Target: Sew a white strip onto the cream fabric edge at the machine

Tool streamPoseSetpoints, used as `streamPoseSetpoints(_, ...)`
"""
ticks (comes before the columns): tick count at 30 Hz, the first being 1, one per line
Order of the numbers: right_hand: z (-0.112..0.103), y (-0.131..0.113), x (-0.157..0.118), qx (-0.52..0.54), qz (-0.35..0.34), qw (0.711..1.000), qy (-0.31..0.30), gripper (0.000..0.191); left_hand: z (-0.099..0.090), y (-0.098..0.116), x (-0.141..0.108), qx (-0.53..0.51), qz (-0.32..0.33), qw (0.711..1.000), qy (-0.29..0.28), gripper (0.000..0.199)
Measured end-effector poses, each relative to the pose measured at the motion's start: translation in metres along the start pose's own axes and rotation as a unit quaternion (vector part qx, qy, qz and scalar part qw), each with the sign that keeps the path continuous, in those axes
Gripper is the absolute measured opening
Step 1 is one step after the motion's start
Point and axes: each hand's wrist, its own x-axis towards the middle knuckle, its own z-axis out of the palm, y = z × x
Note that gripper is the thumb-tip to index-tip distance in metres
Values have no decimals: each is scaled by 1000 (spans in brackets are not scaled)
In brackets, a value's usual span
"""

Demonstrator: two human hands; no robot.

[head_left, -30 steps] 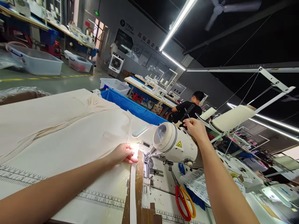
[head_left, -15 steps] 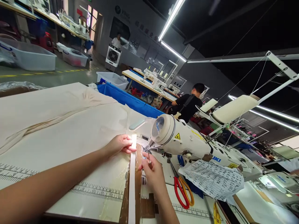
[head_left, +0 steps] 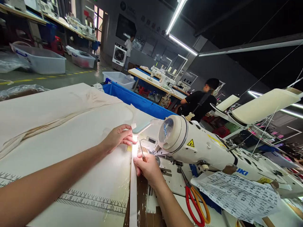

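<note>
A long white fabric strip (head_left: 133,192) runs from the near edge of the sewing table up beside the sewing machine (head_left: 189,142). Near its far end, under a bright light, my left hand (head_left: 119,138) pinches the strip between thumb and fingers. Lower down, my right hand (head_left: 148,166) is closed around the handle of an awl (head_left: 142,152), whose thin point sticks up and to the left. My right thumb and fingertips are also at the strip's right edge. The needle area is partly hidden behind the machine head and my right hand.
Red and orange-handled scissors (head_left: 195,205) and a handwritten paper sheet (head_left: 236,195) lie to the right. Printed rulers (head_left: 94,201) cross the tabletop. White cloth (head_left: 66,123) is spread at left, before a blue bin (head_left: 142,102). A co-worker in black (head_left: 201,97) sits beyond.
My left hand has moved a little farther away with the strip's end. My right hand has come onto the strip, the awl now pointing up. My view has turned slightly left.
</note>
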Motion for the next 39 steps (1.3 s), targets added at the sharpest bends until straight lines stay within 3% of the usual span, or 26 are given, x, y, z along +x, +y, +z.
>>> streamPoseSetpoints(6,2,1,0,6,1,998,61,29,0,2,1,10,6,1000,15,43)
streamPoseSetpoints(29,4,2,-2,13,18,999,45,20,-2,3,2,78,41,996,21,38)
streamPoseSetpoints(36,5,3,-5,-22,-5,999,44,29,-5,8,-1,14,-34,999,28,34)
streamPoseSetpoints(39,5,8,-7,-26,-75,990,119,31,-15,14,-3,31,-91,994,-46,31)
